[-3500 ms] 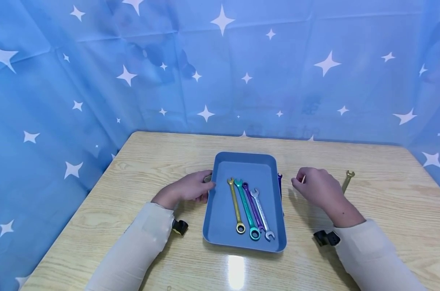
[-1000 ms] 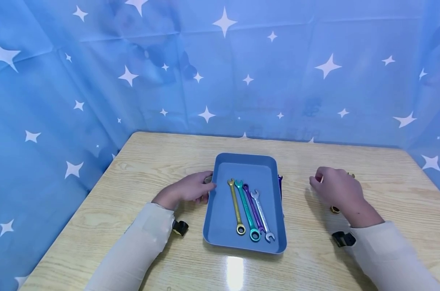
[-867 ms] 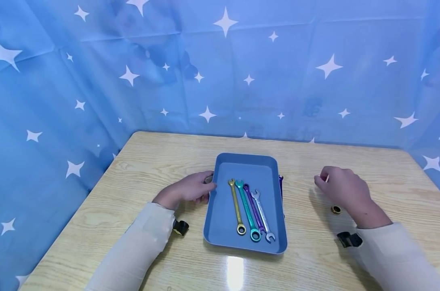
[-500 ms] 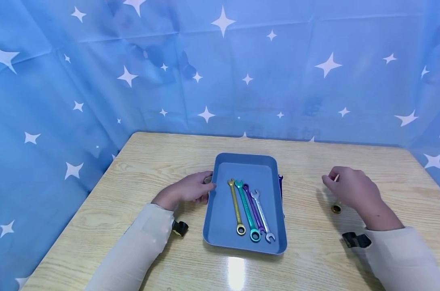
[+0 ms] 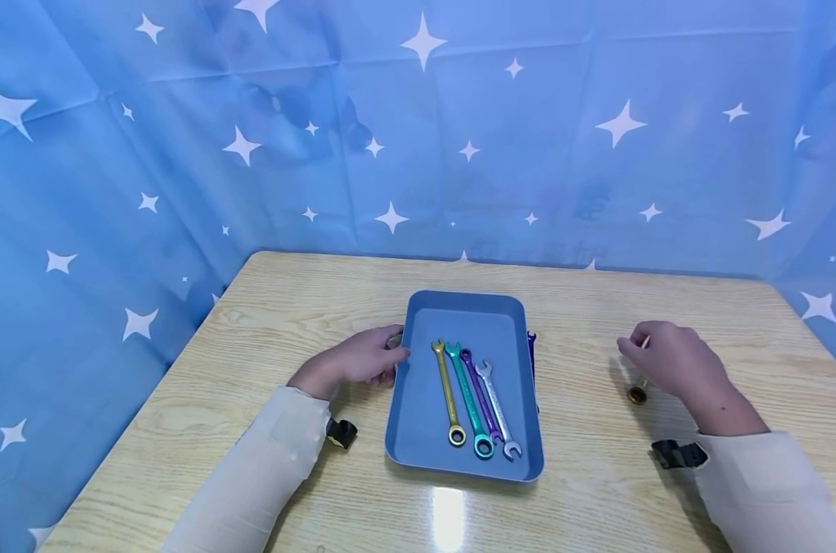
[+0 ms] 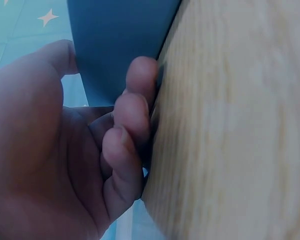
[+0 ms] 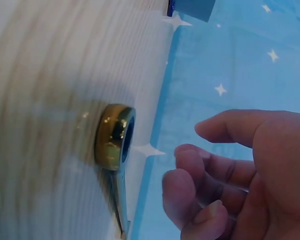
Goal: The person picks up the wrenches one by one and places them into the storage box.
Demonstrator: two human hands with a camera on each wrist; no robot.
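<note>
My left hand (image 5: 362, 357) holds the left side of a blue-grey tray (image 5: 418, 453). In the left wrist view its thumb is at the rim and its curled fingers (image 6: 132, 115) lie against the outer wall, by the tabletop. Inside the tray lie a gold wrench (image 5: 448, 395), a green wrench (image 5: 469, 399), a purple wrench (image 5: 478, 388) and a silver wrench (image 5: 498, 411). My right hand (image 5: 676, 365) hovers over another gold wrench (image 7: 115, 137) on the table, thumb and loosely bent fingers apart with nothing between them. In the head view the hand covers most of that wrench.
Another purple wrench (image 5: 531, 349) lies against the tray's right side, partly hidden by the wall. The wooden table (image 5: 321, 284) ends at a blue curtain (image 5: 362, 177) with white stars behind it. Light glares on the tabletop in front of the tray.
My right hand has moved right, away from the tray, and is now over the gold wrench on the table. My left hand and the tray have stayed in place.
</note>
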